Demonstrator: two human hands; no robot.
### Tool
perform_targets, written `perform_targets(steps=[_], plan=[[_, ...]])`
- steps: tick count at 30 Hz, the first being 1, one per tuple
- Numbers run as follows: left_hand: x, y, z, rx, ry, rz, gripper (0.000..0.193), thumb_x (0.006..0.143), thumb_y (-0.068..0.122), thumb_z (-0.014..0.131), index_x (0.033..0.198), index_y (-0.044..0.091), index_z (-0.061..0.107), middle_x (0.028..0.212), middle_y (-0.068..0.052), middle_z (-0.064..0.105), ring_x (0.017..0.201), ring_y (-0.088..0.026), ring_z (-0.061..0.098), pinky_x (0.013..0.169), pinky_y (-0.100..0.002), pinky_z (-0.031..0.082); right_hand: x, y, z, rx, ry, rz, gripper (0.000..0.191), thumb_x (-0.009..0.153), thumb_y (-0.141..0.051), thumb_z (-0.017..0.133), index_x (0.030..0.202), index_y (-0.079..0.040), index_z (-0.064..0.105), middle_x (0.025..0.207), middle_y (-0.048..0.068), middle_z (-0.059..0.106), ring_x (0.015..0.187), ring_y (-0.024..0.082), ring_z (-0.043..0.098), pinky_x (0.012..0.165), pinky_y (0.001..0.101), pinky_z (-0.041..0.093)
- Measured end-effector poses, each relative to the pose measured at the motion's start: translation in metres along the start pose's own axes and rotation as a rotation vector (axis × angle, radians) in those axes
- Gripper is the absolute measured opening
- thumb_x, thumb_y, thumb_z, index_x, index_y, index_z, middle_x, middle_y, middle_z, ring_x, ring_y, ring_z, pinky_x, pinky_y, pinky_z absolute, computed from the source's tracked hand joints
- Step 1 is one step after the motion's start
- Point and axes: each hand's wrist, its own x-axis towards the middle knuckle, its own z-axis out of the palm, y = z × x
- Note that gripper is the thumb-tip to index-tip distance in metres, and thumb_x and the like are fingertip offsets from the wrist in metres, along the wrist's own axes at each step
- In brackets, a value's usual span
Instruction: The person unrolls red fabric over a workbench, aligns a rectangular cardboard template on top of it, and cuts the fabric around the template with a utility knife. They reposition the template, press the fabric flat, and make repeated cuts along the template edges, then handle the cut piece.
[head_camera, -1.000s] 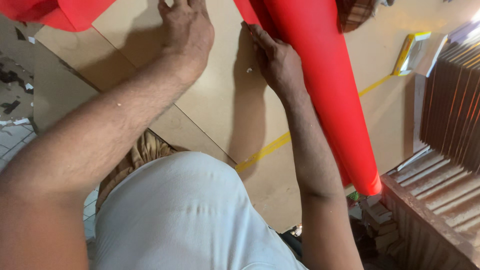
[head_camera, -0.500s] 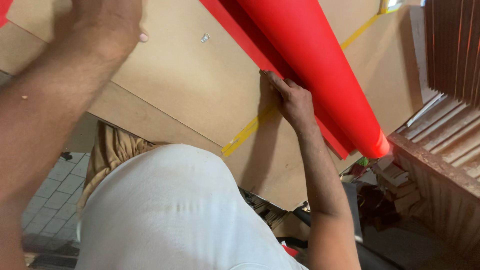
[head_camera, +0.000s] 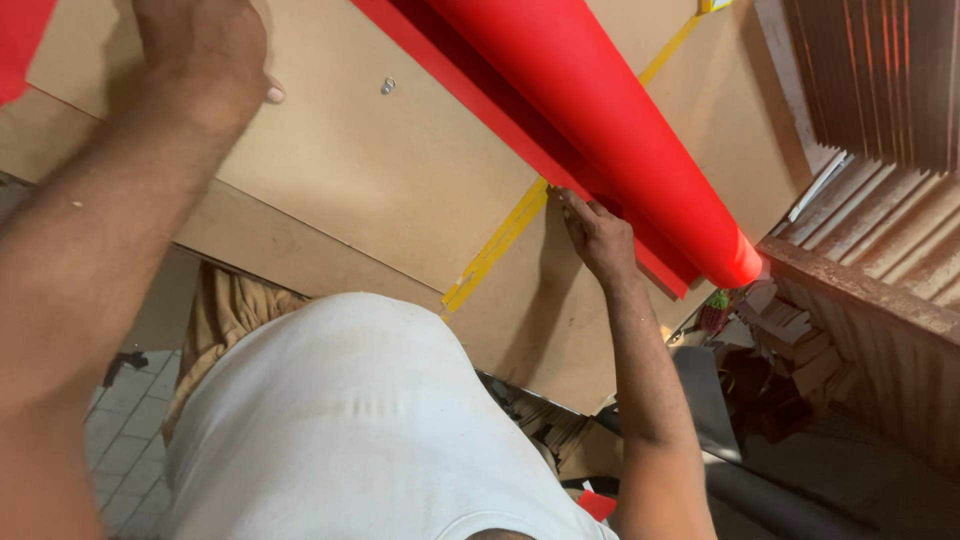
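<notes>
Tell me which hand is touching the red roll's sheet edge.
The right hand: its fingertips meet the red sheet beside the yellow tape. The left hand rests flat on bare board.

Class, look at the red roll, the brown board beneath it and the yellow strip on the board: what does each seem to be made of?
Red roll: probably paper or thin plastic sheet, smooth with a soft sheen, wound into a tube.
Brown board: likely fibreboard or hardboard, matt, even, with no grain.
Yellow strip: apparently adhesive tape, thin, flat, with ragged edges.
The right hand touches the roll's loose edge.
</notes>
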Motion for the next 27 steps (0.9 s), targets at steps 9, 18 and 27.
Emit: perform_targets(steps=[9,18,27], plan=[[-0.012,-0.034,-0.032,0.012,0.111,0.186,0.122,0.061,0.049,0.093,0.155,-0.004,0.037,0.156,-0.034,0.026,0.118,-0.040,0.044,0.079,-0.047,0.057,-0.044,-0.148,0.037,0.185,0.504,0.397,0.044,0.106,-0.014,0.063,0.149,-0.006,0.055,0.108,0.018,0.072,0.086,0.028,0.072,0.072,0.0402,0.057],[-0.033,-0.043,-0.064,-0.014,-0.066,0.464,0.065,0.090,0.038,0.079,0.141,0.009,0.050,0.131,-0.021,0.041,0.114,-0.037,0.045,0.073,-0.049,0.060,-0.094,-0.313,0.095,0.325,0.476,0.646,0.041,0.102,-0.013,0.066,0.143,-0.008,0.060,0.115,0.020,0.074,0.099,0.031,0.077,0.080,0.0389,0.061],[-0.015,-0.075,-0.048,-0.114,0.069,0.710,0.075,0.072,-0.008,0.074,0.141,0.017,0.063,0.133,-0.017,0.050,0.113,-0.046,0.048,0.087,-0.046,0.056,-0.082,-0.354,0.099,0.371,0.492,0.477,0.047,0.097,-0.008,0.071,0.142,-0.007,0.058,0.109,0.018,0.074,0.090,0.031,0.076,0.074,0.0394,0.060]])
